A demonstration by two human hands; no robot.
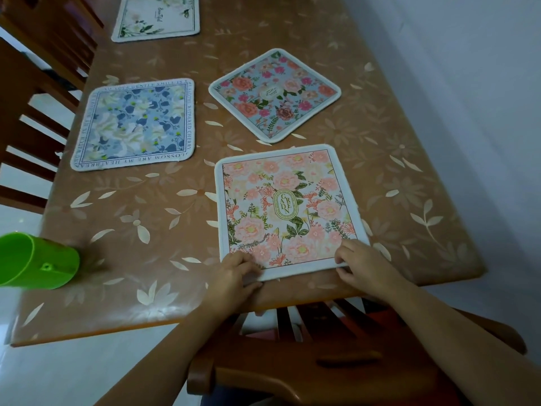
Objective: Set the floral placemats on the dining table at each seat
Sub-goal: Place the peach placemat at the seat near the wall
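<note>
Both my hands are on the near edge of the pink peony placemat (288, 212), the one with the green "GARDEN" oval in the middle, sitting lower centre of the frame right at the table's front edge. My left hand (238, 269) has its fingers curled over the bottom left corner, and my right hand (361, 266) pinches the bottom right corner, thumb under the edge and fingers on top. So both are closed on the mat, not open.

Other stuff around: a rose-pattern placemat (275, 95) just above it, turned like a diamond, close but not touching. The blue and white flower placemat (134, 124) with lettering round its border sits at middle left, and a pale white floral placemat (156, 17) is up at the top left, partly cut off by the frame. All are squarish with rounded corners and a light trimmed border, lying flat.

The dining table (409, 159) has a glossy tan cover printed with cream leaves and daisies. A blurry green plastic cup (38, 260) lies tipped on its side at the far left. Wooden slat-back chairs (32, 83) line the left side, and another wooden chair (307, 361) sits under my arms.
</note>
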